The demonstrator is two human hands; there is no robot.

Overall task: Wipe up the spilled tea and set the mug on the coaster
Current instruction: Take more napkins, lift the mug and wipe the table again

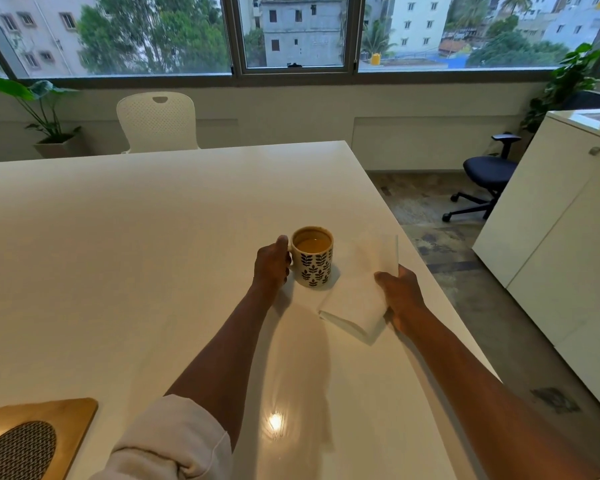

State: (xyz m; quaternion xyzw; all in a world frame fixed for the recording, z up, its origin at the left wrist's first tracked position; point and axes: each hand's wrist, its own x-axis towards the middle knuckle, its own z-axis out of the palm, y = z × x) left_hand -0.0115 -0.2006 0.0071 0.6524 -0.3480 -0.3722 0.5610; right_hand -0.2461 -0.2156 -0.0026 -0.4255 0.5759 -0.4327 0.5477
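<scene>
While the left hand (271, 265) grips the mug (313, 258) by its handle, the right hand (400, 292) pinches a folded tissue (357, 289).

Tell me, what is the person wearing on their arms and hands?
The left arm has a cream-white fabric sleeve bunched up near the elbow. The right arm shows no sleeve. Both the left hand and right hand are bare, without gloves, rings or watch.

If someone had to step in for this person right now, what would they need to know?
Left hand: closed on the handle of the leaf-patterned mug, which stands on the white table, with tea inside.
Right hand: holding a folded white napkin beside the mug.
Wooden coaster: at the near left corner, nothing on it.
No spill is visible; wiping progress is unclear.
Left: move the mug to the coaster.
</scene>
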